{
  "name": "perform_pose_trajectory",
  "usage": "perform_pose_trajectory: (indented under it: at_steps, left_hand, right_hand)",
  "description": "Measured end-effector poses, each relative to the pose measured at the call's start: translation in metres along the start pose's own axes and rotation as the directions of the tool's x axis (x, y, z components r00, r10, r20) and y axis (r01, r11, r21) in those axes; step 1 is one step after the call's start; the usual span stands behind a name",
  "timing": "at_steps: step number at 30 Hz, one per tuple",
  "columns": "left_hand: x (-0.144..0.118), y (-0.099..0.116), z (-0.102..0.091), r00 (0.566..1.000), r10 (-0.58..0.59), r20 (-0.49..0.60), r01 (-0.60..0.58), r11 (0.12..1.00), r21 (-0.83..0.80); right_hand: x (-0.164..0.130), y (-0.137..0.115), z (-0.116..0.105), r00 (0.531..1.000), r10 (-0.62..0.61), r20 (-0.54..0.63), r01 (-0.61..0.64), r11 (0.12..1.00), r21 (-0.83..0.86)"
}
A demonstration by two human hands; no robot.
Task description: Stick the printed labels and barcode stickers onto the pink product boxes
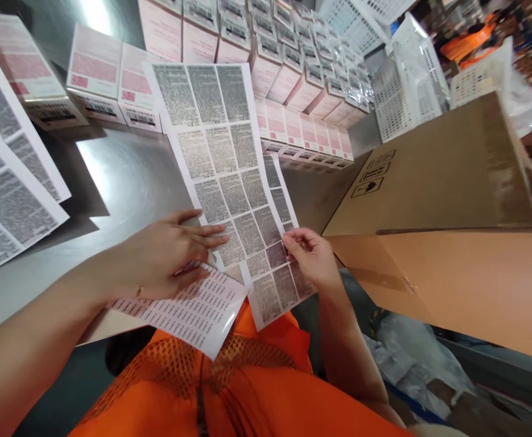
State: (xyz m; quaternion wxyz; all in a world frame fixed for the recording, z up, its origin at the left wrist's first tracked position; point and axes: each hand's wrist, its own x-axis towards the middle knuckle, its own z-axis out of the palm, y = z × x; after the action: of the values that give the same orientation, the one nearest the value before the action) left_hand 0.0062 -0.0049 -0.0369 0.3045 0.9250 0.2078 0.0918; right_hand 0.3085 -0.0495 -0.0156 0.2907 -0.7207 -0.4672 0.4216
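Label sheet [229, 176] overhangs table edge [111, 331] between hands.

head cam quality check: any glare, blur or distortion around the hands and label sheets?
Head view: strong glare on the metal table, with a second hot spot at the top edge; label sheet between left hand and right hand is sharp enough to show print blocks, text unreadable; wide-angle bending curves the pink boxes and cardboard carton; white baskets top right look soft.
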Motion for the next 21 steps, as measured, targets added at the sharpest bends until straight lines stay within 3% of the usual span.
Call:
perform_pose_trajectory:
  at_steps: [2, 6, 13, 21]
  left_hand:
    - [-0.0005, 0.0004, -0.0003, 1.000, -0.010, -0.014, 0.010, 1.000, -0.013]
    - [-0.0016, -0.0002, -0.0004, 0.999, -0.019, -0.028, 0.017, 0.998, -0.059]
    - [-0.0016, 0.0002, -0.0009, 1.000, -0.012, -0.020, 0.012, 1.000, -0.028]
    - [-0.0010, 0.0014, -0.0018, 0.999, -0.029, -0.013, 0.028, 0.999, -0.042]
  right_hand:
    - [-0.0017, 0.0023, -0.0026, 0.996, 0.054, 0.066, -0.052, 0.998, -0.032]
    - [-0.0011, 0.0038, -0.0015, 0.997, 0.057, 0.051, -0.054, 0.997, -0.063]
    - [0.0032, -0.0008, -0.0039, 0.989, -0.015, 0.146, 0.052, 0.967, -0.248]
    - [0.0019, -0.0033, -0.0002, 0.985, -0.145, 0.094, 0.172, 0.868, -0.466]
